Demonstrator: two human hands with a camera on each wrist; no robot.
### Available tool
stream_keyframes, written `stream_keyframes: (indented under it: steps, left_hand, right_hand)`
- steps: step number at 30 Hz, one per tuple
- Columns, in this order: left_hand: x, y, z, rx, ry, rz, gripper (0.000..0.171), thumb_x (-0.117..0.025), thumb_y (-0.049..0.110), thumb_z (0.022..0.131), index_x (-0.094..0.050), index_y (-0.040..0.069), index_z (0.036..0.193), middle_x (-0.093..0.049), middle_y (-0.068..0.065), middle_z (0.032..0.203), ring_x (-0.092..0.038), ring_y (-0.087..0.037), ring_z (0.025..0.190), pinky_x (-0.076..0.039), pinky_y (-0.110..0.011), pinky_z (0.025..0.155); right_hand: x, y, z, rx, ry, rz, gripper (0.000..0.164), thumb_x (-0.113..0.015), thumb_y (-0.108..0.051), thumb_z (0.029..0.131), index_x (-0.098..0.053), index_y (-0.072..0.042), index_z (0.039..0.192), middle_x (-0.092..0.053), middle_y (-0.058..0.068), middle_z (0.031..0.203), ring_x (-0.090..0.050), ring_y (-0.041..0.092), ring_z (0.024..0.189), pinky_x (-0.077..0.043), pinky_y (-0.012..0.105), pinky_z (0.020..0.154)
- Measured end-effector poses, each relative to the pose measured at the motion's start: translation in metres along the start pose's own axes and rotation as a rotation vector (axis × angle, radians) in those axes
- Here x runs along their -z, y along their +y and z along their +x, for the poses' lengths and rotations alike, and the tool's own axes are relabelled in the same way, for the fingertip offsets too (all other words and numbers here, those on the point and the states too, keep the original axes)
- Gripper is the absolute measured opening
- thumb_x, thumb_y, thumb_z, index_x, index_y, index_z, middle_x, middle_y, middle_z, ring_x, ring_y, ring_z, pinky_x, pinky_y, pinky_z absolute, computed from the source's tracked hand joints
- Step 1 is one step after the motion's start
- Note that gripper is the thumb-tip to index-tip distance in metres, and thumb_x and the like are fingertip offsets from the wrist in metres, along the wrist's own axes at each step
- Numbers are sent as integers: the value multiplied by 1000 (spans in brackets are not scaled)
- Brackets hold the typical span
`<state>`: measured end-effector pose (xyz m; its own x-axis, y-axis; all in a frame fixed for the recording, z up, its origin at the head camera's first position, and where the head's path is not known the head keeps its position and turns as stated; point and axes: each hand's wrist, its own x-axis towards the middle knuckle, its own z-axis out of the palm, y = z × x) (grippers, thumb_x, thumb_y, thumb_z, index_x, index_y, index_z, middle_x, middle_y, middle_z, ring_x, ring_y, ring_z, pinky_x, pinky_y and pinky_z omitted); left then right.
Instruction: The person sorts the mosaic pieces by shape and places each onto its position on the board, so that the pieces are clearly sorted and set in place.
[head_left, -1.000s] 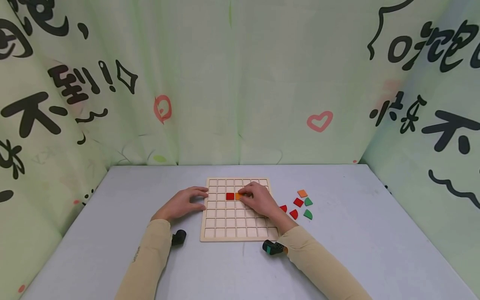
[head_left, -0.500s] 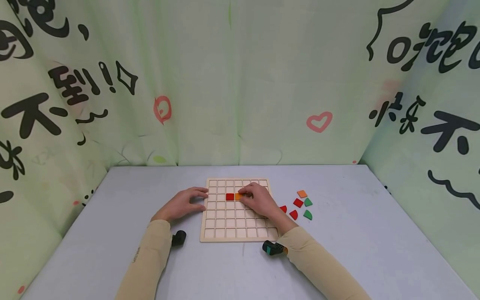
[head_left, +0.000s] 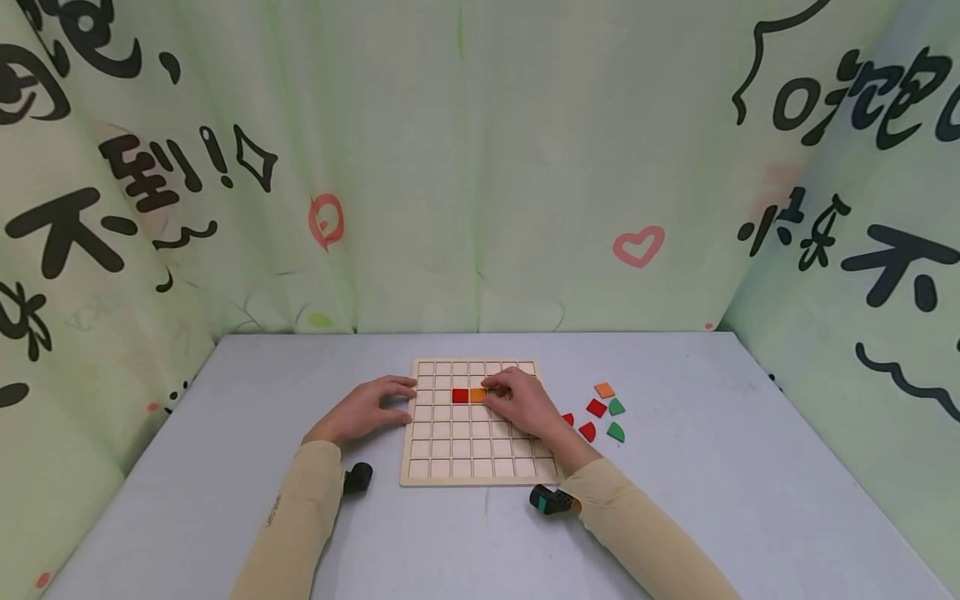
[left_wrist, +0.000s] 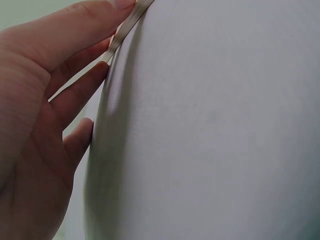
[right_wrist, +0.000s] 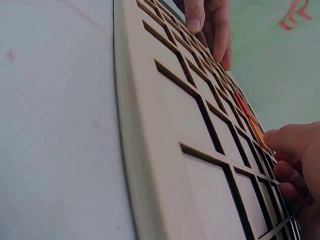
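A pale wooden grid board point(head_left: 480, 482) lies on the table. My left hand point(head_left: 365, 408) rests against its left edge, thumb and fingers spread apart; the left wrist view shows their tips along the rim point(left_wrist: 121, 37). A red square tile point(head_left: 460, 396) fills one cell, and an orange square tile point(head_left: 477, 396) sits in the cell to its right. Over the board, my right hand point(head_left: 523, 402) has its fingertips right at the orange tile's right side. In the right wrist view the thumb point(right_wrist: 280, 140) overlaps that tile's edge, with the other fingers bent below it.
Right of the board lie loose pieces: an orange square point(head_left: 604, 389), a red square point(head_left: 596, 407), green quarter-rounds point(head_left: 616, 432) and red quarter-rounds point(head_left: 587, 431), one partly hidden by the right wrist. A printed curtain point(head_left: 540, 167) stands behind the table point(head_left: 720, 467).
My right hand has shifted slightly right, so more of the orange tile shows; the tile stays in its cell beside the red one. The left hand keeps its place.
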<state>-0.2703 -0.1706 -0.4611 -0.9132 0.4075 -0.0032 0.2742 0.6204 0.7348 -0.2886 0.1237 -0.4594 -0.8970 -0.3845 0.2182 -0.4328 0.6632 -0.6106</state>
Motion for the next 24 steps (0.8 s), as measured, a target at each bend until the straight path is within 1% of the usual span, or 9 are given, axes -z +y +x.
stream_keyframes:
  steps: [4,9,18,24]
  left_hand:
    - [-1,1,-1,-1,0,3,43,-77,20,85,-66,6,125,-51,-3,144,-37,-29,139,-30,-46,115]
    - [-1,3,-2,7,0,-11,42,-76,20,86,-66,7,125,-51,-2,144,-37,-27,140,-30,-46,115]
    - [0,3,-1,2,7,4,42,-76,20,86,-66,7,124,-51,-2,144,-37,-28,140,-30,-47,115]
    - [1,3,-3,3,4,-3,42,-76,21,86,-66,7,124,-51,-1,144,-36,-29,140,-30,-47,115]
  right_hand:
    - [2,2,-4,-2,12,27,24,-70,-12,90,-72,-5,113,-66,6,107,-60,18,90,-52,33,80]
    - [6,1,-7,-36,17,74,27,-71,-13,90,-70,-5,116,-66,6,108,-60,18,91,-53,33,81]
    - [16,5,-13,-71,35,98,28,-70,-15,91,-69,-5,117,-66,6,111,-63,20,96,-55,36,86]
    - [25,9,-18,-140,45,98,30,-70,-18,91,-68,-8,119,-65,5,112,-61,20,99,-54,37,89]
